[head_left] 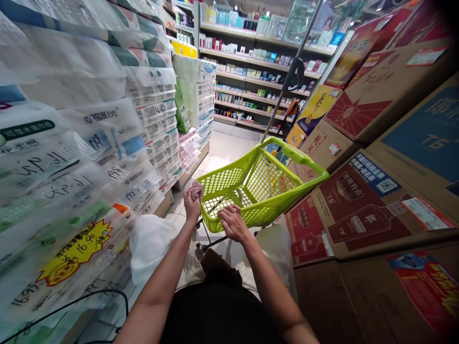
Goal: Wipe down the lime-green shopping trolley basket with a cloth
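A lime-green shopping cart (263, 215) with a lattice plastic basket stands in front of me, its push handle on the far right side. My left hand (192, 204) is closed around a crumpled pinkish-grey cloth (197, 189) at the basket's near left corner. On the near rim rests my right hand (234, 223), its fingers bent over the edge; they look wrapped on the rim. Through the lattice, the inside of the basket shows nothing lying in it.
Stacked tissue packs (107, 119) rise close on the left, with a yellow price sign (75, 251). Cardboard liquor cartons (358, 200) crowd the right side. Behind the cart, shelves of small boxes (251, 52) line the back wall. A black cable (89, 294) loops at lower left.
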Demonstrator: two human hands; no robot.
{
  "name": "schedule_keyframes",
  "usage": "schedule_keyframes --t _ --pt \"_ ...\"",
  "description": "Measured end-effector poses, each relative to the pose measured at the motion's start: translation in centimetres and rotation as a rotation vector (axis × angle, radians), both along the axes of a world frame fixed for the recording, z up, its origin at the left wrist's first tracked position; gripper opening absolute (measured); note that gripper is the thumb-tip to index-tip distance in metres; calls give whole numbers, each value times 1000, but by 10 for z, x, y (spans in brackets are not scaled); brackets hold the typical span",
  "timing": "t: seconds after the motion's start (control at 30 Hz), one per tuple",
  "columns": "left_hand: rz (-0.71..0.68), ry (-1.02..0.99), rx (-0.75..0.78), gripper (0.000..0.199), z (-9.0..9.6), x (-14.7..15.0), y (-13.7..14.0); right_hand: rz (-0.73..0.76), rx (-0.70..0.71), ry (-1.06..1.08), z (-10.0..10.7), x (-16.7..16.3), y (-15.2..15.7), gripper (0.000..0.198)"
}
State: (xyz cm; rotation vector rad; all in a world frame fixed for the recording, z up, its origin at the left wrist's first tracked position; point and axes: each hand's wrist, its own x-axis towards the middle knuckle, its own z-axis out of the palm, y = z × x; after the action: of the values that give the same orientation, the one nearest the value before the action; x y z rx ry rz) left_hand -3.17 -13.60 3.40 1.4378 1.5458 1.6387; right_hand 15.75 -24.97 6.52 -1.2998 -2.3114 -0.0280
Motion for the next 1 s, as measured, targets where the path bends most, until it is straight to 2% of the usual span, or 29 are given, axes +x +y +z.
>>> schedule_keyframes --t 0.07,0.17,0.3,0.5,0.7,0.83,1.0 --pt "15 -33 18 16 -12 5 -24 -88 36 -30 2 14 2 26" --pt "-38 19 80 21 -24 17 -68 -288 73 -59 2 39 6 24" --pt "-140 222 139 27 -19 35 -100 -278 32 -108 2 53 15 31" --pt "-149 404 168 35 -14 40 -105 -318 -40 -63 7 45 28 41" --pt "-82 423 169 36 -7 48 -89 -273 -204 158 12 48 30 62" --pt "-99 485 219 42 -17 56 -97 -288 -274 307 14 48 30 69" --pt "-116 524 263 41 -25 46 -108 -289 -295 406 15 48 32 71"
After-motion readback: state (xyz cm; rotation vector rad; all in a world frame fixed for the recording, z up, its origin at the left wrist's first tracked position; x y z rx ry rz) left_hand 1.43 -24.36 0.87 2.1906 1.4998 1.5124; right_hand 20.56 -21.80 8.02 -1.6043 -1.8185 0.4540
